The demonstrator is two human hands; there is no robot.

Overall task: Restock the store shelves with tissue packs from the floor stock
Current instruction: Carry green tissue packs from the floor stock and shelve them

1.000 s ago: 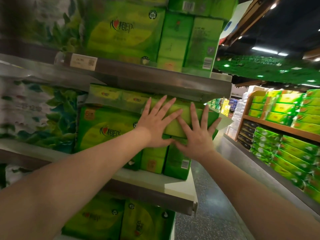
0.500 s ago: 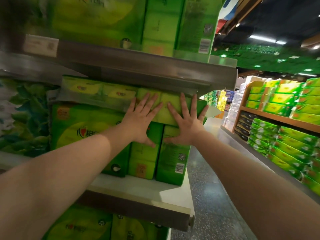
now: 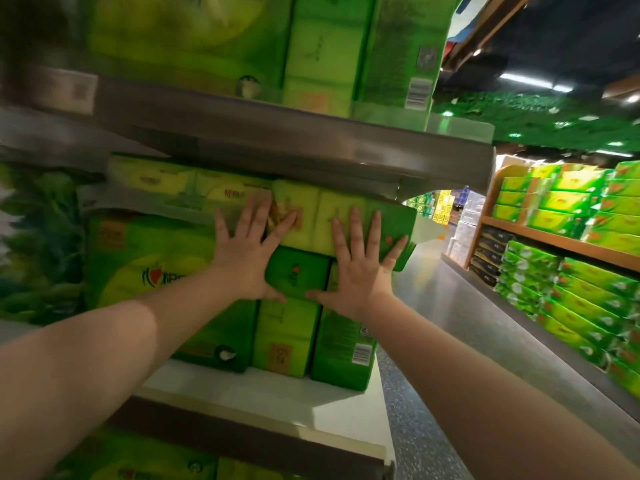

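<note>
Left hand (image 3: 247, 258) and right hand (image 3: 358, 271) are pressing the glossy green tissue pack (image 3: 325, 220), fingers straight, splayed, gripping nothing. It is lying atop boxy packs at the shelf (image 3: 277, 396) end; print is blurring.

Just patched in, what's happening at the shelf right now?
A person is restocking. Both hands press flat, fingers spread, against a green plastic-wrapped tissue pack lying on top of the upright green packs on the white middle shelf. The left hand and right hand are pushing it into the gap under the grey metal shelf above. The pack's right end sticks out past the shelf's end toward the aisle.
</note>
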